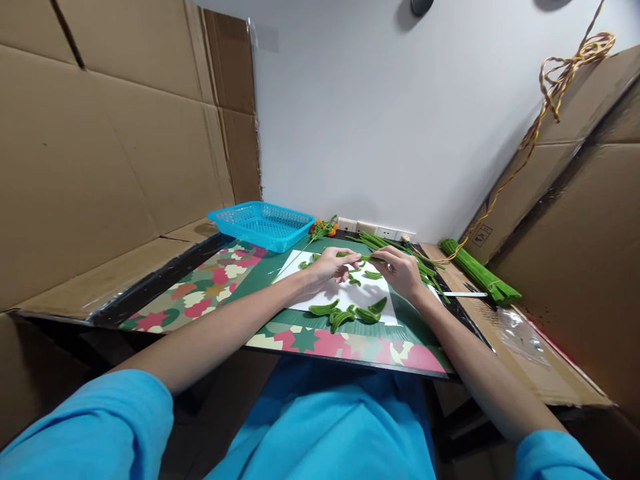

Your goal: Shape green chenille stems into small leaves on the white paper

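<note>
Head view: your left hand (334,268) and right hand (400,270) pinch a green strip (367,259), apparently unfinished; several leaves (342,321) lie formed, and loose stems (376,242) look unused.

Craft workspace, cardboard partitions (110,127), bundled fuzzy green stems (477,270)

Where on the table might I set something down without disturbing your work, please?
The patterned mat looks free at left, between the blue basket and the left forearm. Crowded: the white paper, with green leaves near the left hand, and the area beyond the right hand, where green stems lie.
</note>
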Tool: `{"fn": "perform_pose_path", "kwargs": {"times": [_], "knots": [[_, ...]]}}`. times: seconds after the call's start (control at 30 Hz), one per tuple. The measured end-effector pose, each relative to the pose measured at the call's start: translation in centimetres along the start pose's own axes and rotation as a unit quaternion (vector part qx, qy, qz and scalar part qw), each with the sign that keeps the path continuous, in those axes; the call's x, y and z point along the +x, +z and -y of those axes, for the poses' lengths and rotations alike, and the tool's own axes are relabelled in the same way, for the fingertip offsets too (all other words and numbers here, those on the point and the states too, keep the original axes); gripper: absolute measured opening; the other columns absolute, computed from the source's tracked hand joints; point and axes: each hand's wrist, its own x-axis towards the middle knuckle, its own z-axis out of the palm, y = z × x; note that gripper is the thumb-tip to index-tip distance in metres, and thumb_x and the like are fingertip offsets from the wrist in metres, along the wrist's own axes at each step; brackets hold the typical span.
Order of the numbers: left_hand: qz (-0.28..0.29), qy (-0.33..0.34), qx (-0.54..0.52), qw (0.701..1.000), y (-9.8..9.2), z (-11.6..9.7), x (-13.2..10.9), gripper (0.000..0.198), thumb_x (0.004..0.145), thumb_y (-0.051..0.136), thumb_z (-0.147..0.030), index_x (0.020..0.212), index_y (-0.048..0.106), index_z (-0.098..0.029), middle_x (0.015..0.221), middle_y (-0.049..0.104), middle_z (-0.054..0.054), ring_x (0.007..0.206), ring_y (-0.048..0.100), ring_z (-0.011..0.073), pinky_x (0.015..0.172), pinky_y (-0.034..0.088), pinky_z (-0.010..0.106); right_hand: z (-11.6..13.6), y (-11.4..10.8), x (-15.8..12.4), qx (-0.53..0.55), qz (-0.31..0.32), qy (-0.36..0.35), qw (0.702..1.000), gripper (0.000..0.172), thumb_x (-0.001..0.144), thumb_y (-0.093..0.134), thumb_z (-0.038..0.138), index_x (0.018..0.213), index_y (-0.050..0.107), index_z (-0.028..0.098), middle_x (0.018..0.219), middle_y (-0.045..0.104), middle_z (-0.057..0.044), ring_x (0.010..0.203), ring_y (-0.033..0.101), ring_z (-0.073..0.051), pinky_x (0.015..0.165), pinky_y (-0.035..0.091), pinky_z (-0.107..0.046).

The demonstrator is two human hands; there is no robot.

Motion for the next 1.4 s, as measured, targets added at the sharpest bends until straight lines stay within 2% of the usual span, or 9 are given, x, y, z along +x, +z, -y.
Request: {"fn": "perform_pose_path", "kwargs": {"times": [0.23,0.47,0.67,0.83,0.93,1.03,1.2,1.4], "knots": [[-0.007,-0.01,-0.034,0.999,0.3,-0.5,-0.3,0.052,0.071,0.082,-0.058,0.085,0.06,-0.013,0.081,0.064,0.001,0.042,0.046,0.0,0.035,0.025,0.017,-0.4,0.0,-0.2,0.043,-0.045,0.014,0.998,0.025,0.101,0.057,0.034,0.099,0.078,0.022,0.096,0.073,-0.008,0.063,0.06,-0.013,0.057,0.048,-0.026],[0.0,-0.018,-0.039,0.999,-0.1,0.0,0.0,0.053,0.07,0.082,-0.059,0.086,0.059,-0.014,0.082,0.064,0.002,0.045,0.049,0.0005,0.036,0.027,0.015,0.1,0.0,0.1,0.076,-0.038,0.045,0.995,0.029,0.099,0.06,0.041,0.089,0.078,0.02,0.084,0.071,-0.007,0.064,0.061,-0.015,0.053,0.047,-0.026],[-0.005,0.012,-0.014,1.0,-0.2,0.6,0.2,0.05,0.075,0.078,-0.058,0.091,0.061,-0.014,0.088,0.066,0.003,0.044,0.05,0.0008,0.036,0.03,0.015,0.3,0.2,-0.2,-0.031,-0.016,0.03,0.999,0.028,0.102,0.057,0.037,0.091,0.077,0.021,0.085,0.074,-0.004,0.056,0.057,-0.012,0.057,0.041,-0.025],[-0.024,0.038,0.047,0.998,0.2,1.1,0.2,0.051,0.078,0.074,-0.06,0.097,0.063,-0.014,0.088,0.069,0.005,0.045,0.052,0.002,0.036,0.032,0.015,1.0,0.9,-0.3,-0.118,0.012,0.044,0.992,0.031,0.101,0.055,0.031,0.078,0.072,0.02,0.071,0.072,-0.003,0.057,0.06,-0.013,0.056,0.032,-0.025],[-0.034,0.061,0.073,0.995,0.2,1.3,0.4,0.053,0.078,0.072,-0.063,0.098,0.063,-0.015,0.086,0.07,0.004,0.044,0.052,0.0026,0.036,0.033,0.015,1.7,1.5,-0.4,-0.124,0.034,0.053,0.99,0.032,0.099,0.055,0.031,0.072,0.069,0.02,0.064,0.069,-0.003,0.053,0.058,-0.013,0.055,0.029,-0.026],[-0.044,0.076,0.083,0.993,0.2,1.3,0.4,0.056,0.077,0.071,-0.066,0.097,0.064,-0.015,0.082,0.069,0.003,0.043,0.051,0.0034,0.035,0.03,0.015,2.2,1.9,-0.4,-0.117,0.04,0.046,0.991,0.029,0.099,0.055,0.03,0.076,0.071,0.021,0.065,0.07,-0.003,0.053,0.059,-0.014,0.055,0.03,-0.026],[-0.05,0.096,0.097,0.989,0.2,1.2,0.5,0.056,0.075,0.073,-0.066,0.092,0.064,-0.014,0.075,0.067,0.001,0.041,0.051,0.0035,0.038,0.036,0.016,2.3,1.9,-0.3,-0.108,0.037,0.036,0.993,0.026,0.098,0.056,0.029,0.079,0.072,0.021,0.065,0.07,-0.002,0.053,0.06,-0.014,0.055,0.03,-0.026],[-0.042,0.09,0.106,0.989,0.3,1.2,0.4,0.056,0.074,0.073,-0.066,0.09,0.063,-0.014,0.072,0.066,0.001,0.041,0.051,0.0045,0.037,0.035,0.016,2.5,1.5,-0.1,-0.096,0.056,0.037,0.993,0.028,0.1,0.055,0.028,0.077,0.069,0.02,0.071,0.072,-0.002,0.058,0.06,-0.013,0.057,0.031,-0.025]]}}
